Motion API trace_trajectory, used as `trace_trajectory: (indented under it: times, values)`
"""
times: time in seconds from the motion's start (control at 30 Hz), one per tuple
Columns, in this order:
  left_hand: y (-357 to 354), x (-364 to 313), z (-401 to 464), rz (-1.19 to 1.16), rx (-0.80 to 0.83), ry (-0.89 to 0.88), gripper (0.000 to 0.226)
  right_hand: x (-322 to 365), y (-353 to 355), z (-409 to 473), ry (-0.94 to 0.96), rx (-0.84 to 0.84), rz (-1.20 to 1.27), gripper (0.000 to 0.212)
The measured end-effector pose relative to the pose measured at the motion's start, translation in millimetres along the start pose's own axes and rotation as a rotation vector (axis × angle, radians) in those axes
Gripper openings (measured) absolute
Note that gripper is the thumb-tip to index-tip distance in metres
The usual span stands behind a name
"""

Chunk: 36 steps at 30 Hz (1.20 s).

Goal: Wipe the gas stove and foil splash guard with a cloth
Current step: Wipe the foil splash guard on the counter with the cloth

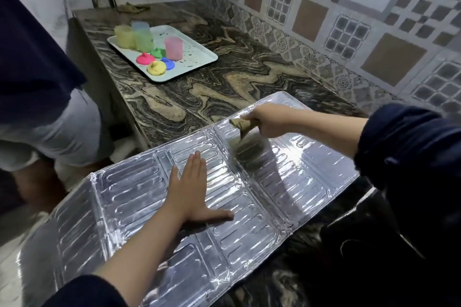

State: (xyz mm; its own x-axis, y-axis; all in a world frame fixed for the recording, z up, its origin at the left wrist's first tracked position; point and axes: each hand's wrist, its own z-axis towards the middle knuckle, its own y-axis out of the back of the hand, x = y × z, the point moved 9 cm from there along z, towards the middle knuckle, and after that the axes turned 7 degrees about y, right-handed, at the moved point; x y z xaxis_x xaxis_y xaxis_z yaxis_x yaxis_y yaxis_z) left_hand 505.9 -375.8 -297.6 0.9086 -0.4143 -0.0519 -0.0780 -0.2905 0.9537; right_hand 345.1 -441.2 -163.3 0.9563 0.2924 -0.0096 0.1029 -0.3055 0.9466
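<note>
Nearest the camera, a dark sleeve leads up to the left hand, which lies flat on the foil splash guard with its fingers straight and close together and the thumb stretched out to the right. The palm presses on the guard's middle panel. The guard itself is spread face-up across the marbled countertop, its folded panels running from the lower left toward the upper right, with its left end reaching out past the counter's edge.

The right hand is over the guard's far right panel, near its back edge, with the fingers curled round a bunched olive-green cloth. The cloth hangs from the fist and is blurred; its lower end meets the foil just right of the fold between the middle and right panels. The two hands are well apart, the left one closer to the camera.

Farther back on the counter sits a pale tray holding coloured plastic cups and loose lids. At the left edge stands another person.
</note>
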Motion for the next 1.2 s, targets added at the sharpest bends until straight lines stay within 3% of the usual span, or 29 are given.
trace_trajectory:
  times: [0.1,0.27,0.57,0.83,1.2]
  values:
    - [-3.4,11.5,-12.4,0.015,0.016,0.009,0.158,12.4,-15.2,27.1,0.078,-0.158,-0.037,0.072]
    - [1.3,19.7,-19.0,0.014,0.026,0.036,0.154,35.4,-73.8,44.9,0.102,0.074,-0.365,0.074]
    - [17.1,-26.1,-9.2,-0.103,-0.049,0.068,0.149,39.1,-72.3,41.4,0.126,0.069,-0.375,0.076]
    - [4.6,-51.5,1.2,-0.172,-0.042,0.104,0.164,33.0,-72.3,41.2,0.134,0.122,-0.3,0.079]
    - [0.8,-49.3,2.1,-0.169,-0.034,0.116,0.167,28.9,-89.2,-10.5,0.246,0.359,-0.161,0.066]
